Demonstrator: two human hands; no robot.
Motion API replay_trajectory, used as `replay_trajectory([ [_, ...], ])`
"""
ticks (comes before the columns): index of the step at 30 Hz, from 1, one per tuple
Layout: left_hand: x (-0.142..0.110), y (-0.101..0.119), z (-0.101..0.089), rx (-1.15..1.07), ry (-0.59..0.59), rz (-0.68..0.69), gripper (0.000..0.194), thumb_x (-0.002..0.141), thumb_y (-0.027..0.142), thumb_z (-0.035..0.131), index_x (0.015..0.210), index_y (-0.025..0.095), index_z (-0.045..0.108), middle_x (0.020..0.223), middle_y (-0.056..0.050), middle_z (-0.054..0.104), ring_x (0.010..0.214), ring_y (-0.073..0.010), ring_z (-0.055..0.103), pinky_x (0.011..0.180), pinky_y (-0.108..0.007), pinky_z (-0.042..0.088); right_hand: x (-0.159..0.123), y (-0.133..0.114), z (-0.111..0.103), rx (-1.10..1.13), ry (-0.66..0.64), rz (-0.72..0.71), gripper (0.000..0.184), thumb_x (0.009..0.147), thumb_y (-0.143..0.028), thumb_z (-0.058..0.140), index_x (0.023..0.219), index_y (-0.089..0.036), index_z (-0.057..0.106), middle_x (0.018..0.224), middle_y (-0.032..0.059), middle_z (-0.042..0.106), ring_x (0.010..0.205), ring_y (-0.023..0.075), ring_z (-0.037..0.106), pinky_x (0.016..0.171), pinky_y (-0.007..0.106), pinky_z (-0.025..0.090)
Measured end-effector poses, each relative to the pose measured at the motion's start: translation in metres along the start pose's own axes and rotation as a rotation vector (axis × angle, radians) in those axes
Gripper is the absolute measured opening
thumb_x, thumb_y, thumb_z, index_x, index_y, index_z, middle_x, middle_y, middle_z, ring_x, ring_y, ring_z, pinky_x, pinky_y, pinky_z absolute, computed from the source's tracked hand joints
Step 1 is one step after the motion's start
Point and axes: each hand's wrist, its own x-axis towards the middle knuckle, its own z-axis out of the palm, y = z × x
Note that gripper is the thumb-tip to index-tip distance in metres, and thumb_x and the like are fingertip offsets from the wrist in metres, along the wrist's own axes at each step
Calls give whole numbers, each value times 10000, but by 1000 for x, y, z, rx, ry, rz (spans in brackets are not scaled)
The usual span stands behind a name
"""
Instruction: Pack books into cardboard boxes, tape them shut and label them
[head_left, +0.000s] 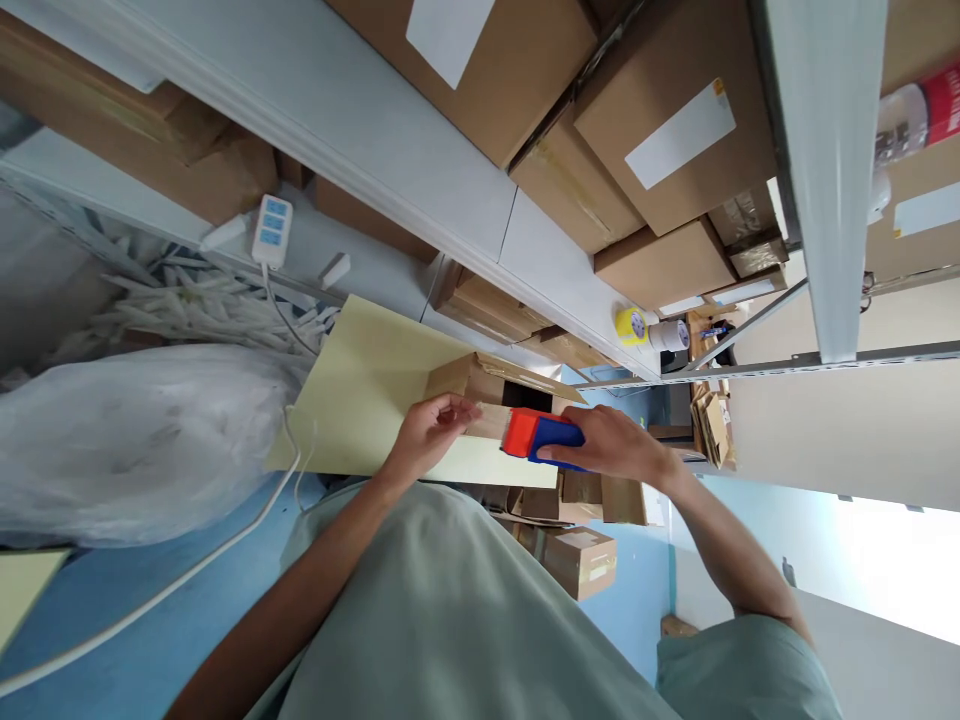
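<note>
Pale and yellow, the table [375,350] crosses the middle of the frame, carrying a partly open cardboard box [450,377] just right of centre. Along the box's lower side, the right hand [611,440] is wrapped around a red-and-blue tape dispenser [538,437], while the left hand [433,430] pinches the end of a tan strip [489,422], seemingly tape, beside the red head. If that strip slackens, it could fold and stick to itself; a slipping pinch would likely cause the same. Any cutting edge, too small to make out, might nick the left fingers should the hands drift together, and the box could slide if neither braces it. At lower left, a white cable [180,581] might snag near the table's edge. Blue floor [112,570] lies beneath, a plastic bag [142,440] bulges at the left, and grey shelving [360,150] bearing cartons [679,130] slants across the top
</note>
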Motion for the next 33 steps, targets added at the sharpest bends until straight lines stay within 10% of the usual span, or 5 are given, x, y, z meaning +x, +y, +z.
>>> replay_trajectory([
  [8,49,-36,-55,-22,161,-75,664,488,764,953,789,203,763,905,-107,816,931,-275,731,734,-321,547,-2,44,-38,241,-25,64,691,872,-911,654,848,-224,720,728,40,747,643,183,680,593,303,426],
  [22,87,-94,-22,4,257,-226,231,666,424,790,724,202,768,730,-38,751,724,-205,649,673,-306,502,40,20,-56,160,55,110,682,861,-875,726,673,-226,638,612,36,649,565,165,617,563,322,396],
  [33,74,-116,-8,513,355,163,347,974,517,641,1037,193,746,1092,-145,784,878,-271,715,907,-402,559,46,17,-59,129,40,119,688,875,-883,695,691,-222,644,617,35,657,564,153,595,574,321,387],
])
